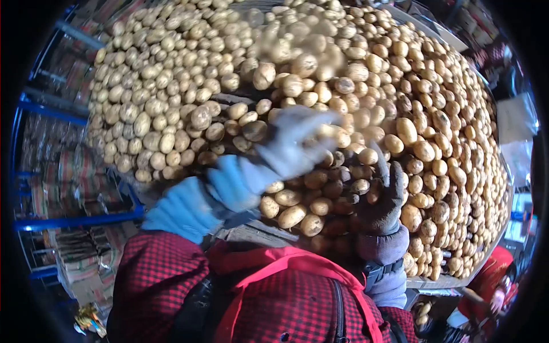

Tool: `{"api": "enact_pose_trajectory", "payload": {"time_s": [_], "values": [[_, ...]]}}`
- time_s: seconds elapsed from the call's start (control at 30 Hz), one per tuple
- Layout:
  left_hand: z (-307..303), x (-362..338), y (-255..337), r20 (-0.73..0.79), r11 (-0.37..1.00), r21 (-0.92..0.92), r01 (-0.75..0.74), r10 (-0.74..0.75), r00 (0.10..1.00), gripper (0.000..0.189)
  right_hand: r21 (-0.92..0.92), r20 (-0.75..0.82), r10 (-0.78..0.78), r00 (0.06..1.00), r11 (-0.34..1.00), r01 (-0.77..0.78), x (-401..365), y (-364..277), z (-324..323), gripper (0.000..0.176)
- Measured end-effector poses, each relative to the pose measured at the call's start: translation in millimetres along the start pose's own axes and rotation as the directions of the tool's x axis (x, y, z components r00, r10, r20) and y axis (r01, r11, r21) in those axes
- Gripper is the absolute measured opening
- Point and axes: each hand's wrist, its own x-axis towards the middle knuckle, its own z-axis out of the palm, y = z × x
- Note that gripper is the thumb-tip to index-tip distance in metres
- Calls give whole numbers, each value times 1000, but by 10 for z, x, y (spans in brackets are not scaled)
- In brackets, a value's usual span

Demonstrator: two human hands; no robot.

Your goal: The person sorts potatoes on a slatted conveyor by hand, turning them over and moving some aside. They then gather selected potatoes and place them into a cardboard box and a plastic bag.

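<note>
A big heap of potatoes (423,151) spreads around both hands, some clean and pale, others dark with soil. My left hand (297,143), in a grey glove below a ribbed blue cuff, reaches across the middle of the heap. Motion blurs its fingers, and I cannot tell whether they grip one of the pale potatoes at their tips. My right hand (380,203), in a dark soiled glove, is low over the heap with fingers and thumb spread apart. Small potatoes (360,187) lie beside its thumb and fingers. Several larger potatoes (292,216) rest between the two wrists.
Blue metal rails (80,219) and stacked striped sacks (86,177) stand at the left. A strip of dark table surface (243,91) shows through the heap. A board edge (429,26) borders the far side. Another person's hand (497,298) and red clothing appear at lower right.
</note>
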Motion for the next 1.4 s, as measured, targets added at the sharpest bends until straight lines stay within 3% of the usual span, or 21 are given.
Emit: {"api": "enact_pose_trajectory", "payload": {"time_s": [0.07,0.13,0.17,0.2,0.23,0.33,0.37,0.5,0.53,0.67,0.73,0.87,0.93,1.0,1.07,1.13,1.2,1.27,1.3,1.33,1.4], "values": [[367,130,245,-1,983,-68,-168,169,986,38,206,-11,101,995,974,-96,-19,-30,-125,58],[736,136,369,38,966,-81,-248,251,967,49,568,425,-93,901,802,-185,56,115,-405,58],[816,109,470,61,977,-42,-210,213,975,51,-112,28,-118,993,986,121,6,161,-436,58],[850,89,535,83,985,-2,-175,175,981,53,671,136,51,989,730,-130,-2,14,-114,60],[837,64,482,173,969,121,-217,195,965,62,670,138,58,989,730,-136,28,-51,-11,60],[304,17,390,148,983,138,-123,103,984,66,144,-434,85,897,989,-24,9,-105,81,65],[103,-82,260,119,975,221,-38,12,993,69,423,288,92,953,881,-213,54,-34,-546,64],[-910,-592,-63,-22,648,692,318,-422,907,82,114,-252,19,968,993,10,-13,-30,-211,46],[-1101,-702,-55,-80,429,818,382,-573,816,84,115,-250,21,968,993,8,-4,48,-332,46],[-1270,-888,-365,-81,196,877,438,-839,537,79,-39,-305,-105,947,994,98,19,149,-523,81],[-1255,-708,-606,-177,172,789,590,-856,485,75,89,-305,-31,952,994,61,37,71,-452,86],[-1195,-503,-1141,-201,460,726,511,-569,798,68,234,-224,98,970,971,-44,45,-72,-291,82],[-1233,-245,-995,-34,784,179,595,-599,800,66,272,-212,134,968,960,-73,45,-104,-244,81],[-1304,-245,-700,-3,770,293,567,-593,805,65,282,-231,138,963,957,-70,40,-97,-234,79],[-1386,-391,-545,84,678,682,275,-446,891,61,105,-253,45,966,994,-18,5,28,-379,70],[-1305,-408,-321,257,460,843,279,-800,543,54,-276,-216,-139,966,958,76,29,172,-530,60],[-1195,-953,-498,250,500,849,170,-663,705,49,-458,-163,-229,960,879,132,50,122,-454,60],[-1182,-1124,-635,231,542,824,165,-587,775,49,326,33,101,994,939,-107,2,-115,-16,62],[-1167,-1172,-661,200,529,825,200,-603,772,50,279,-82,105,991,957,-79,-20,-147,145,60],[-1146,-1188,-685,176,523,821,229,-614,770,50,537,357,33,934,810,-234,37,-80,-105,61],[-1158,-1227,-726,160,549,801,239,-582,797,51,461,169,85,982,873,-155,-32,-120,17,62]]}}
